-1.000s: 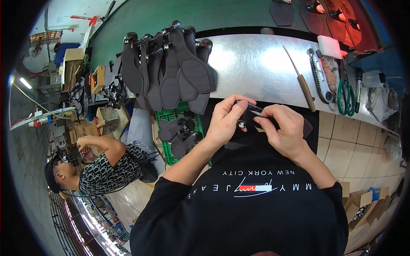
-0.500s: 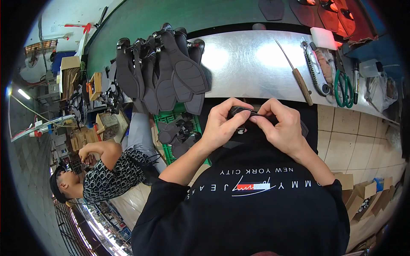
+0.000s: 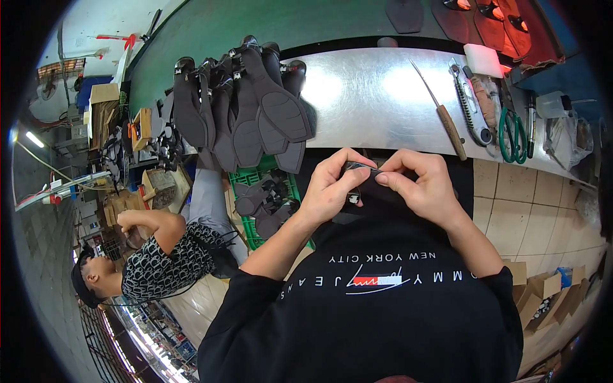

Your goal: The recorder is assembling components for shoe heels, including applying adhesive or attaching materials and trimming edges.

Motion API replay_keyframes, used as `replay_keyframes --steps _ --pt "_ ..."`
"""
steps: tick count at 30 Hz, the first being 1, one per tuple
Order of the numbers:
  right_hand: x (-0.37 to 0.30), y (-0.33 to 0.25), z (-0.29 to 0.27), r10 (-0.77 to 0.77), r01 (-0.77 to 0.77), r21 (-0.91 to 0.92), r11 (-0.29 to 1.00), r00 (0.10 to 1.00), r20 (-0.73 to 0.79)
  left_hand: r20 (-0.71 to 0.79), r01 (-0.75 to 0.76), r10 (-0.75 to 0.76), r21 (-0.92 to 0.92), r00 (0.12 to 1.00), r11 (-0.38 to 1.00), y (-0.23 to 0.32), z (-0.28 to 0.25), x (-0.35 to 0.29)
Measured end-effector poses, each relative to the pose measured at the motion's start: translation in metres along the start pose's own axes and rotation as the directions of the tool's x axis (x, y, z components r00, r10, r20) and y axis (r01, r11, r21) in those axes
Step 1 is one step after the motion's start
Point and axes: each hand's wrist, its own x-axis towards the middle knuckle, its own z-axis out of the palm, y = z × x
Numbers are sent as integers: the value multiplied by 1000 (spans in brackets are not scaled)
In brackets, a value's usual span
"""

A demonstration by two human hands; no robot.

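Note:
In front of my chest, both hands pinch a thin black strap. My left hand grips it between thumb and bent forefinger. Close by on the right, my right hand pinches the strap's other part with thumb and fingertips. A small silver buckle shows just below the left fingers. Whatever else hangs beneath the hands is dark against my black shirt and hard to make out. To the left, several dark grey sandal soles with black straps lie heaped on the metal-topped bench.
An awl, a utility knife, green-handled scissors and a white block lie on the bench's right. A green crate of sandal parts stands below the heap. A co-worker sits at the left. Open cardboard boxes stand lower right.
My right hand has shifted slightly, its fingertips now a little apart from the left ones along the strap. The buckle shows more clearly. The co-worker's hand and head have moved a little.

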Motion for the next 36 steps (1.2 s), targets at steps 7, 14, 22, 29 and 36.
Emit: replay_keyframes --steps 7,14,22,29,36 --pt "42 -7 -30 -368 320 -256 912 914 -171 -155 -277 275 11 949 961 5 -30 5" --pt "44 58 -50 -281 -25 -766 642 922 -266 -242 -34 -159 -638 957 769 -39 -28 20" --pt "5 18 -27 77 -76 13 997 978 -195 0 143 -355 -915 935 377 -45 -26 30" --pt "-14 23 26 264 -316 373 873 947 184 82 182 -316 -935 945 304 -36 2 39" --pt "-14 31 25 30 -25 156 987 999 -30 120 231 -354 -930 927 287 -26 13 32"
